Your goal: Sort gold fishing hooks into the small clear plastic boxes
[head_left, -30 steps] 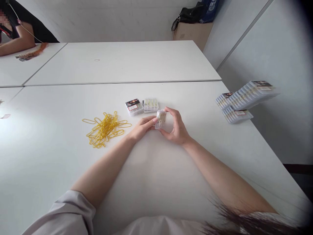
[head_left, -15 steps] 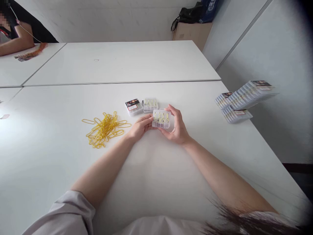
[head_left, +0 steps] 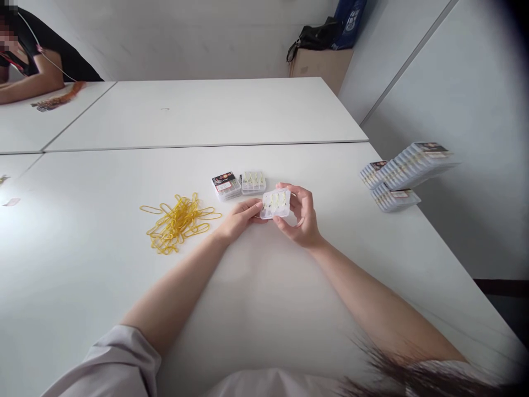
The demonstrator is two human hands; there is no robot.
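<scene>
Between my hands, above the white table, is a small clear plastic box (head_left: pixel 276 203) with several pale yellow-green looped pieces inside. My left hand (head_left: pixel 242 218) grips its left side, thumb on the top face and fingers beneath. My right hand (head_left: pixel 303 218) closes round the right side, thumb at the lower edge and fingers at the upper edge. Just beyond lie two similar boxes: one with a black printed label (head_left: pixel 226 185) and a clear one (head_left: pixel 253 182) showing the same yellowish pieces. A loose heap of yellow rubber bands (head_left: pixel 177 223) lies left of my left hand.
Stacks of similar clear boxes (head_left: pixel 417 165) stand at the table's right edge. Across the white tables (head_left: pixel 231 113), another person's arm (head_left: pixel 37 88) rests beside an orange-brown bundle (head_left: pixel 60 98). A cardboard box (head_left: pixel 320 66) carries a black bag (head_left: pixel 318 36) behind.
The box in my hands has tilted and shifted slightly right, its top face now catching more light. My right fingers have moved a little round its edge. The whole view has shifted slightly.
</scene>
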